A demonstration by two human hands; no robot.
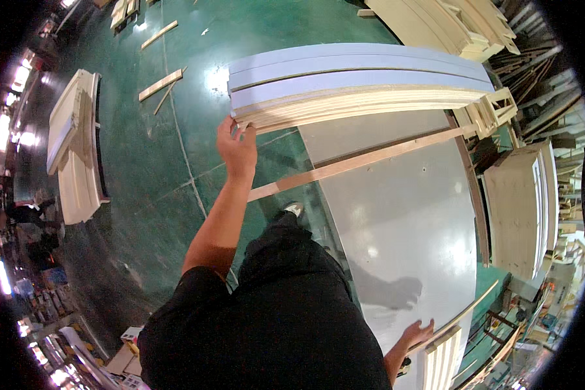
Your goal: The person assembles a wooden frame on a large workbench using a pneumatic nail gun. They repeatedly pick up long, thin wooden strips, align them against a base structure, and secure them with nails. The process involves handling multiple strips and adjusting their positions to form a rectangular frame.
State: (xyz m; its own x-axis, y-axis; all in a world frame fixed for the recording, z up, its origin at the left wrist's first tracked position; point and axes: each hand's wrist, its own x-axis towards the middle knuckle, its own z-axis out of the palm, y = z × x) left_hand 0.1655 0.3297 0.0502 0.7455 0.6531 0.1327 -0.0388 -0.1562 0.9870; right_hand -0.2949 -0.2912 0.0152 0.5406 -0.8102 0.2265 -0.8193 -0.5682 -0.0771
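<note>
A long stack of wooden boards (pixel 344 107) with pale lavender upper faces and bare layered edges lies in front of me. My left hand (pixel 237 151) is at its near left corner, fingers bent against the end and thumb by the near edge, closed on the boards. Low on the right, my right hand (pixel 418 333) is held out with its fingers apart and nothing in them. It is above the grey panel (pixel 403 221), close to a bundle of pale wooden strips (pixel 442 361). A long wooden strip (pixel 364 159) crosses the panel below the stack.
Green floor (pixel 136 143) spreads to the left, with loose wood pieces (pixel 161 84) on it. A pile of pale panels (pixel 78 149) stands at far left. More stacked boards (pixel 520 208) stand on the right, and further boards (pixel 435 26) lie at the back right.
</note>
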